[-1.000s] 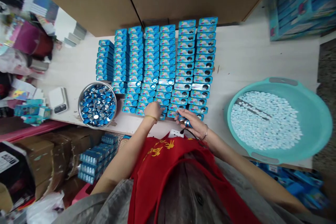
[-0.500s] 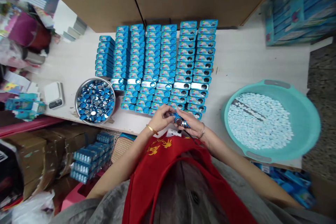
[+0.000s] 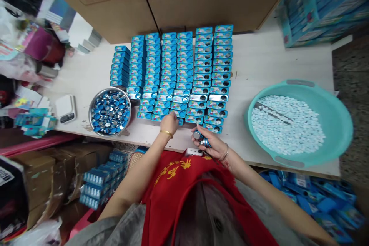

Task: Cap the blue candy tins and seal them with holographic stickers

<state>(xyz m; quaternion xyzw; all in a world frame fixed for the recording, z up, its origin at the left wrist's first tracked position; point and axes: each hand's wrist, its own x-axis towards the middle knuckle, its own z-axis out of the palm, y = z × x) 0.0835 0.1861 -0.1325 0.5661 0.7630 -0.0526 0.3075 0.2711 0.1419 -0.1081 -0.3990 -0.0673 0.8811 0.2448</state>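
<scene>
Our left hand [image 3: 169, 123] has moved from our right hand [image 3: 213, 143] to the front tins [image 3: 180, 114], fingers bunched, pinching what we cannot tell; the right clasps blue caps [image 3: 197, 135] nearby, so one has probably crossed over

Tins [image 3: 184, 66] stand in rows on the table [image 3: 248, 57], a bowl [image 3: 90, 114] of caps [image 3: 111, 111] left, a tub [image 3: 337, 127] of bits [image 3: 291, 130] right, cardboard [image 3: 201, 13] behind them.

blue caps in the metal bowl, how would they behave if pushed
The blue caps look shallow and shiny, so probably light and slippery. Being round, one might roll if stood on edge. Heaped loosely in the metal bowl, they would likely slide over one another.
</scene>
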